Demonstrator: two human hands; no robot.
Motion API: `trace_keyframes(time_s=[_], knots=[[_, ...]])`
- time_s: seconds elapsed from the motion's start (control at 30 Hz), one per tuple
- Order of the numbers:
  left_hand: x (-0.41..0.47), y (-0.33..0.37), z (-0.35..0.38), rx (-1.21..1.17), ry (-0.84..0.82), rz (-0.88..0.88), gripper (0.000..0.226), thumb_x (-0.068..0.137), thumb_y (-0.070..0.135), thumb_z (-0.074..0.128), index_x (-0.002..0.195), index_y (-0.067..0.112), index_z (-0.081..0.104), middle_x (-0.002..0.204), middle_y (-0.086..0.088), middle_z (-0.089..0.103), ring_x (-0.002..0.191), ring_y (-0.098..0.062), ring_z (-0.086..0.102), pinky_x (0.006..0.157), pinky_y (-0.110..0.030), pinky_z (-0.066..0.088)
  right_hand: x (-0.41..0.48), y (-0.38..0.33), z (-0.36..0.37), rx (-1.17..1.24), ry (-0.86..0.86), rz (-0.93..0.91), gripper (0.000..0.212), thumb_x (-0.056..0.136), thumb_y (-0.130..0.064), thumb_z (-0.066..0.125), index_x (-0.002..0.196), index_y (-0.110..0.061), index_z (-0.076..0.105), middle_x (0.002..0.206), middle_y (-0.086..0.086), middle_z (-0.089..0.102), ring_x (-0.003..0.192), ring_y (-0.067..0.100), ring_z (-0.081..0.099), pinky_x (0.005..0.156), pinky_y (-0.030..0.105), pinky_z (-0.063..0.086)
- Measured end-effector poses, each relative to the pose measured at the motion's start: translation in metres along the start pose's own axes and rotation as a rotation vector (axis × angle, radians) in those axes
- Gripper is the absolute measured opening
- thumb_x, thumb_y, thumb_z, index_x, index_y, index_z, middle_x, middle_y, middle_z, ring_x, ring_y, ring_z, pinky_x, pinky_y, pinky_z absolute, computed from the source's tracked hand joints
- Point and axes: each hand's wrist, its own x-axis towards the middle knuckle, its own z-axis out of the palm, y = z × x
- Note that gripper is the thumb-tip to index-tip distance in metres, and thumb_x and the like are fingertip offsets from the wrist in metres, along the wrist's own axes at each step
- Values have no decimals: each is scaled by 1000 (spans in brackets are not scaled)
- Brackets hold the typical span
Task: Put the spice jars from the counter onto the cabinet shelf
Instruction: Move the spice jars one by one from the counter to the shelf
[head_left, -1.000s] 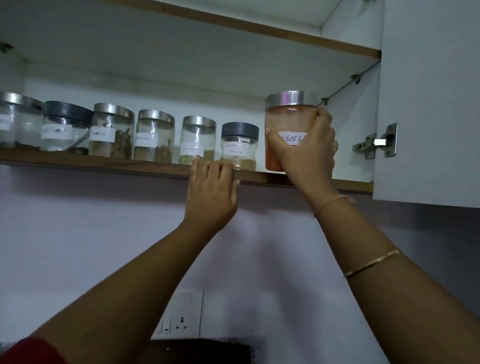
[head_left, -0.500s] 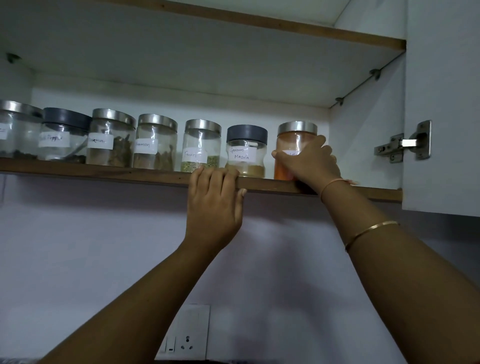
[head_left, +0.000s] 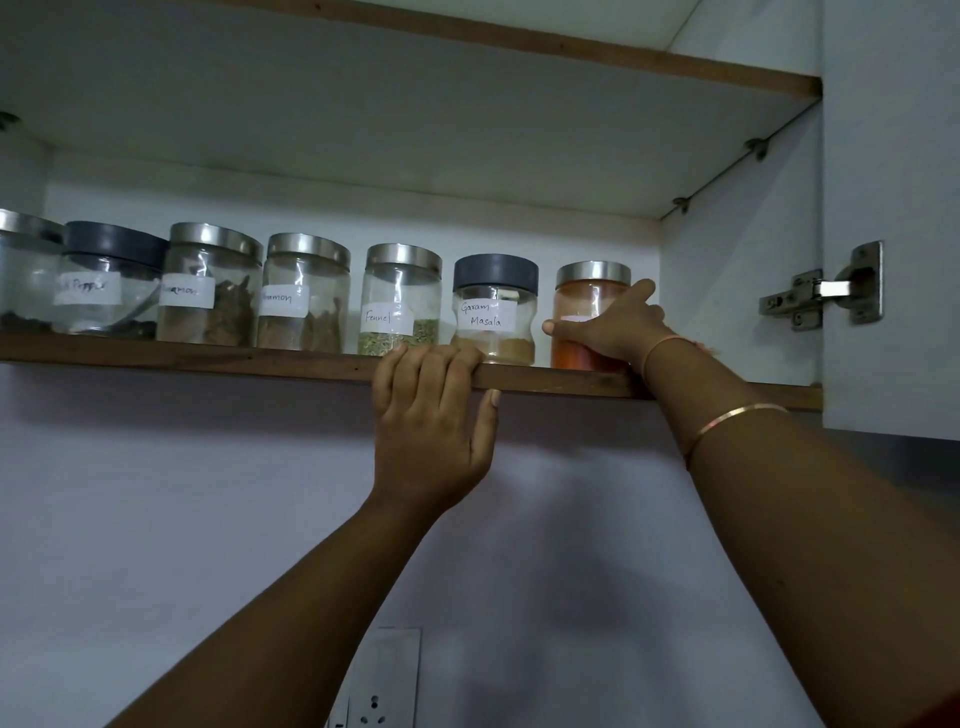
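A glass jar of orange-red chilli powder (head_left: 576, 299) with a steel lid stands on the wooden cabinet shelf (head_left: 182, 357), at the right end of a row of several labelled spice jars. My right hand (head_left: 618, 327) wraps around its front and right side. Just left of it are the Garam Masala jar (head_left: 493, 312) with a grey lid and the Fennel jar (head_left: 400, 301). My left hand (head_left: 431, 415) grips the shelf's front edge below those two jars, fingers hooked over the lip.
The open cabinet door (head_left: 891, 208) hangs on the right with its metal hinge (head_left: 821, 293). An upper shelf (head_left: 415, 104) roofs the jar row. A wall socket (head_left: 384, 680) sits low on the pale wall. Shelf space remains right of the chilli jar.
The chilli jar went from held tilted at the shelf edge to standing on the shelf, pushed back into the row. My right hand stays on it. My left hand has not moved.
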Motion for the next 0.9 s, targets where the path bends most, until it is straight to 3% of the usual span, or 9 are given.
trace_keyframes(time_s=[0.2, 0.33, 0.43, 0.53, 0.6, 0.7, 0.8, 0.9], knots=[[0, 1, -3, -10, -63, -8, 42, 84, 39, 50, 109, 8, 63, 105, -9, 62, 108, -23, 46, 108, -39, 23, -10, 2, -2, 1, -56, 80, 144, 58, -67, 76, 144, -22, -31, 154, 23, 15, 141, 39, 22, 114, 53, 20], [0, 1, -13, -44, -142, -5, 45, 82, 37, 52, 114, 6, 61, 109, -10, 62, 111, -26, 49, 110, -39, 21, -29, -3, -2, -89, -39, 91, 147, 59, -62, 79, 142, -23, -36, 151, 27, 15, 141, 39, 21, 114, 57, 18], [2, 3, -23, -52, -221, -5, 46, 80, 32, 56, 116, 5, 60, 112, -12, 61, 112, -30, 54, 111, -42, 24, -47, -8, -5, -91, -19, 74, 142, 64, -55, 79, 143, -24, -34, 149, 27, 18, 136, 39, 29, 110, 51, 27], [5, 6, -33, -57, -325, -6, 46, 79, 25, 57, 120, 5, 57, 117, -12, 60, 116, -30, 52, 113, -45, 27, -69, -12, -3, -107, 28, 53, 123, 73, -52, 71, 148, -20, -22, 150, 23, 20, 132, 39, 37, 108, 49, 32], [7, 3, -41, -42, -409, 30, 50, 80, 21, 52, 128, 6, 52, 125, -11, 56, 122, -29, 47, 115, -45, 22, -87, -15, 4, -141, 121, 20, 98, 80, -49, 62, 151, -12, 5, 143, 19, 35, 125, 37, 44, 107, 46, 32], [6, -6, -54, -4, -512, 105, 60, 83, 19, 43, 142, 9, 36, 143, -10, 41, 135, -27, 32, 118, -43, 10, -119, -19, 20, -151, 328, -99, 52, 89, -41, 51, 127, -5, 47, 121, 16, 55, 112, 33, 52, 107, 44, 31], [-1, -13, -68, -50, -545, 105, 65, 86, 19, 41, 148, 10, 24, 153, -11, 28, 143, -26, 20, 117, -45, 2, -150, -20, 37, -86, 412, -174, 38, 93, -33, 48, 117, -4, 54, 120, 16, 54, 116, 32, 49, 107, 48, 33], [-22, -20, -87, -156, -550, 21, 64, 87, 17, 44, 148, 9, 25, 153, -10, 30, 144, -25, 22, 117, -45, 4, -181, -22, 58, -55, 360, -208, 49, 91, -28, 53, 134, -6, 43, 145, 15, 36, 134, 33, 36, 108, 47, 36]])
